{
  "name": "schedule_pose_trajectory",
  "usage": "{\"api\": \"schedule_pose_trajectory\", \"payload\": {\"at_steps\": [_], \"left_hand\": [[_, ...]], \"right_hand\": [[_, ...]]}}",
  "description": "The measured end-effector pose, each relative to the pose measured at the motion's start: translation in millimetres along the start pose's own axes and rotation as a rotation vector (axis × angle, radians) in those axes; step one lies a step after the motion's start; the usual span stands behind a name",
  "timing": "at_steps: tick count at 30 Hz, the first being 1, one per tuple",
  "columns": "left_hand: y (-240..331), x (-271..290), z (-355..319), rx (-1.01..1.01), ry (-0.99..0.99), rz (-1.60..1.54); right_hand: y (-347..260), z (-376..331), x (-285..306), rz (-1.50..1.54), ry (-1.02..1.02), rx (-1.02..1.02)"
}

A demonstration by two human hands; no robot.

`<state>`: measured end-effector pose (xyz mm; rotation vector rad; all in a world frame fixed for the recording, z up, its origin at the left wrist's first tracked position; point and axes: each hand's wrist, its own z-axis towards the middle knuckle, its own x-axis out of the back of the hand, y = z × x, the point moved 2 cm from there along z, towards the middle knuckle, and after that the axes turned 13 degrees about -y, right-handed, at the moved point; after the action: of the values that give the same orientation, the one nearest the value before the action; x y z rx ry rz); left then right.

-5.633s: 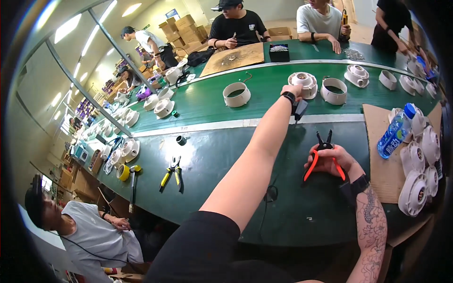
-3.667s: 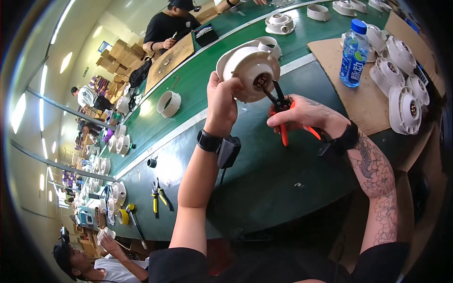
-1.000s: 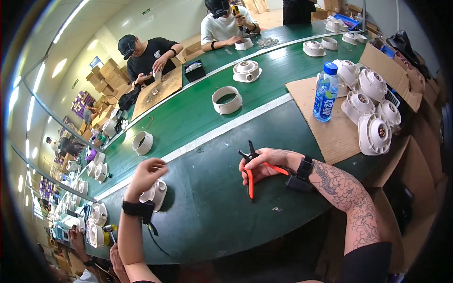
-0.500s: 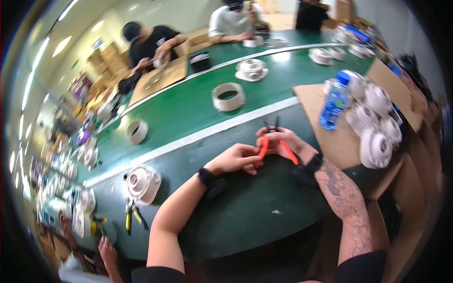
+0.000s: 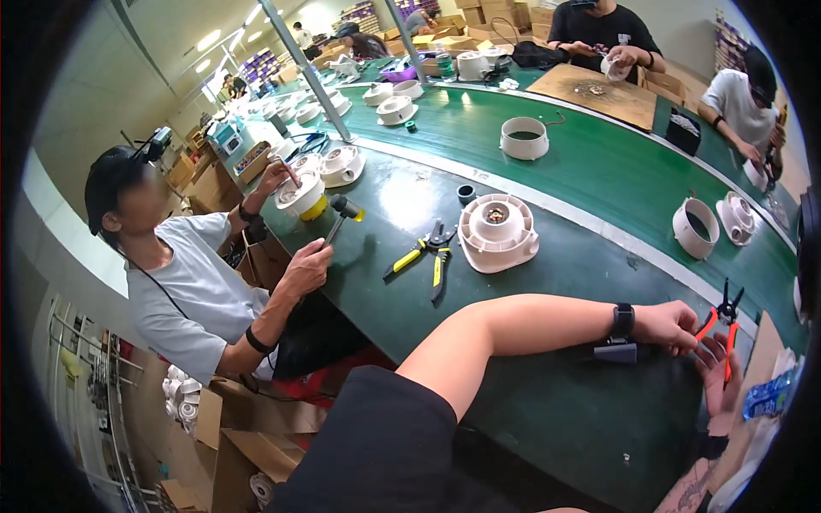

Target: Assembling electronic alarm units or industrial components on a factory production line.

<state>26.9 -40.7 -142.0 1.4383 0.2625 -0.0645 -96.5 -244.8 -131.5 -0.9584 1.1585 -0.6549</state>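
Note:
At the right of the table, my left hand is closed on one orange handle of wire pliers. The pliers have a black head pointing away from me, and their handles are spread apart. My right hand lies palm up just below, its fingers apart beside the other handle. Whether that hand bears any of the tool's weight I cannot tell. A white round plastic housing rests on the table left of my hands. Next to it lie yellow-and-black pliers with spread handles, and a small black ring.
To my left, a co-worker holds a mallet by a white housing. Beyond the pale strip is a green surface with white rings and housings. A water bottle is at the right edge. Other people work across from me.
My view has swung left, bringing the co-worker with the mallet fully in. The pliers remain at my hands. My right hand's fingers have loosened from round the tool.

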Motion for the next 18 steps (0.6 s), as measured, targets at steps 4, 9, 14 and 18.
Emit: {"api": "schedule_pose_trajectory", "payload": {"at_steps": [4, 9, 14, 18], "left_hand": [[5.7, -8.8, -3.5, -0.035, -0.057, 0.14], [9.4, -10.2, -5.4, -0.019, -0.048, 0.123], [21.2, -25.9, -11.9, -0.172, -0.011, 0.397], [30.0, -40.0, -15.6, -0.459, 0.012, 0.44]], "right_hand": [[-4.8, -1.1, -10.5, -0.172, 0.131, -0.039], [8.7, -2.0, 4.4, -0.239, 0.207, -0.044], [22.2, -3.4, -19.0, -0.103, 0.108, 0.016], [25.2, 3.2, -60.5, -0.039, 0.109, 0.006]]}}
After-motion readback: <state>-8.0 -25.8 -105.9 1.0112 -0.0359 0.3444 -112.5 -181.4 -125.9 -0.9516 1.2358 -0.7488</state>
